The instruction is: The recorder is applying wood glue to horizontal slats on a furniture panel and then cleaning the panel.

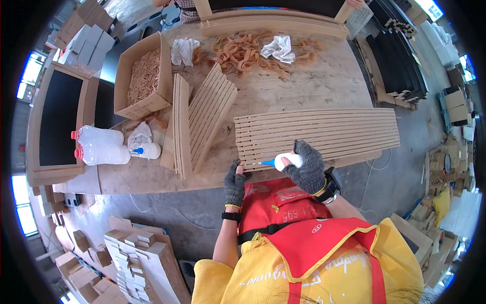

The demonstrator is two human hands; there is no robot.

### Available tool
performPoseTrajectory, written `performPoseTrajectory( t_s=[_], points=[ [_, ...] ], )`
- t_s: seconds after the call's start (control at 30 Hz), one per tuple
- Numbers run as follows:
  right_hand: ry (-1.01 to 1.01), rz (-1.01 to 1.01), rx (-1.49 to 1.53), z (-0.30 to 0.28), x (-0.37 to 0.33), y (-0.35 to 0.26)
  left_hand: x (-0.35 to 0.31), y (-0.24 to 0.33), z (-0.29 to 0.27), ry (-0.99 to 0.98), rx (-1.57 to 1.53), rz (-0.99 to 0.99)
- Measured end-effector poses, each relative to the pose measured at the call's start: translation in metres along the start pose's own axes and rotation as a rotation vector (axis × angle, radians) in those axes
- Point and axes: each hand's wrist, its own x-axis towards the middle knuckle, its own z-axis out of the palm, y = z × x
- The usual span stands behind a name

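Observation:
My right hand (307, 169), in a dark grey fingerless glove, is closed round a white glue bottle (289, 161) with a blue nozzle. The bottle is tipped so its tip points left, over the near left end of a row of wooden slats (319, 133). These long slats lie side by side on the worktable, with small holes or marks along their left ends. My left hand (235, 186), gloved alike, rests at the near left corner of the slats. Its thumb and fingers bend at the edge; whether they grip a slat is hard to make out.
A cardboard box (144, 76) of wooden dowels stands at the back left. More slats (212, 109) lie beside it. Clear jugs (104, 145) and a second glue bottle (148, 150) sit at the left. Orange bands (243, 53) and white cloths (278, 49) lie farther back. Another person (188, 10) stands across the table.

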Motion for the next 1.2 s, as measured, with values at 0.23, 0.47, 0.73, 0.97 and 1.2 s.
performPoseTrajectory(
  t_s=[0.23, 0.47, 0.73, 0.97, 1.2],
  points=[
    [0.025, -0.022, -0.031, -0.018, -0.004, 0.023, -0.003, 0.000, 0.004, 0.039, -0.006, -0.011],
    [0.041, -0.020, -0.015, -0.047, -0.005, 0.040, -0.012, 0.006, 0.014, 0.183, -0.060, 0.031],
    [0.026, 0.003, 0.005, -0.103, -0.011, 0.081, -0.040, 0.039, 0.056, 0.499, 0.957, 0.456],
    [0.019, -0.003, -0.027, -0.149, -0.016, 0.128, -0.046, 0.052, 0.118, 0.204, 1.113, 0.727],
    [0.057, -0.050, -0.070, -0.196, -0.018, 0.166, -0.029, 0.056, 0.197, -0.194, 1.128, 0.950]
  ],
)
